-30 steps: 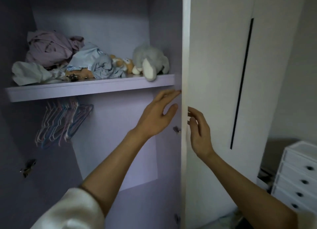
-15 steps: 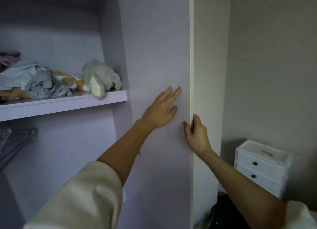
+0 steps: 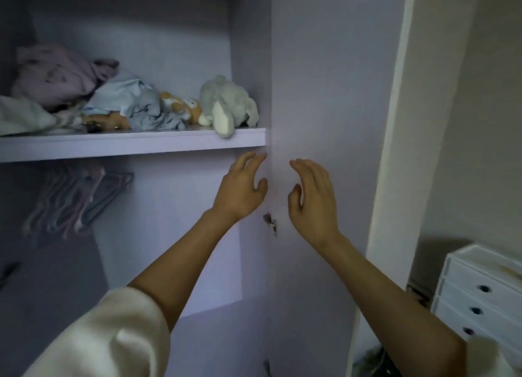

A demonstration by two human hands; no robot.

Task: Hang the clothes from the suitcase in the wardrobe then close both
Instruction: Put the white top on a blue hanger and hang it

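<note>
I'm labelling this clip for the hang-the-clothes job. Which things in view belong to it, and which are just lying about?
Job: wardrobe door, hangers, left hand, right hand.

Lying about: plush elephant, crumpled clothes on the shelf, white drawers.

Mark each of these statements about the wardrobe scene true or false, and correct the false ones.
1. A grey plush toy lies on the shelf. True.
2. The left hand grips a hanger. False: it holds nothing, fingers spread near the shelf's end.
3. Empty hangers hang below the shelf. True.
4. The wardrobe door is shut. False: it stands open, its inner face showing.
5. The right hand is open in front of the door. True.
6. A white drawer unit sits inside the wardrobe. False: it stands outside, at the right.
</note>
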